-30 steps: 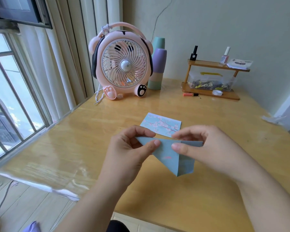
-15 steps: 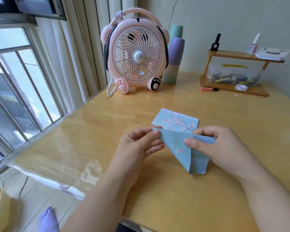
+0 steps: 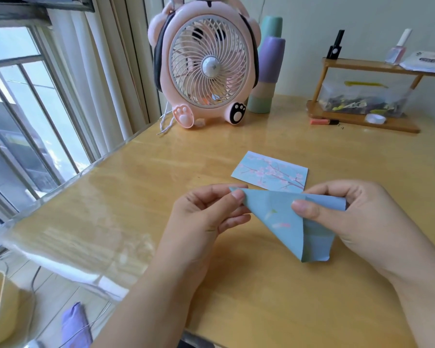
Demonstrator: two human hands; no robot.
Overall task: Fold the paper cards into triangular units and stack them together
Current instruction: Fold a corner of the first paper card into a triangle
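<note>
A blue paper card point(image 3: 284, 217), partly folded into a downward-pointing triangle shape, hangs just above the wooden table point(image 3: 236, 285). My left hand point(image 3: 206, 217) pinches its upper left corner between thumb and fingers. My right hand point(image 3: 357, 217) pinches the upper right part, thumb on the front face. A second card point(image 3: 270, 175), blue with pink blossom branches, lies flat on the table just beyond the held one.
A pink desk fan point(image 3: 206, 64) stands at the back, with stacked pastel cups point(image 3: 266, 69) beside it. A small wooden shelf point(image 3: 372, 96) with bottles and a clear box sits at the back right. A window point(image 3: 23, 116) lies left.
The folded card now hangs lower in my hands and my left fingers have shifted on its corner. The view has swung left and closer to the table.
</note>
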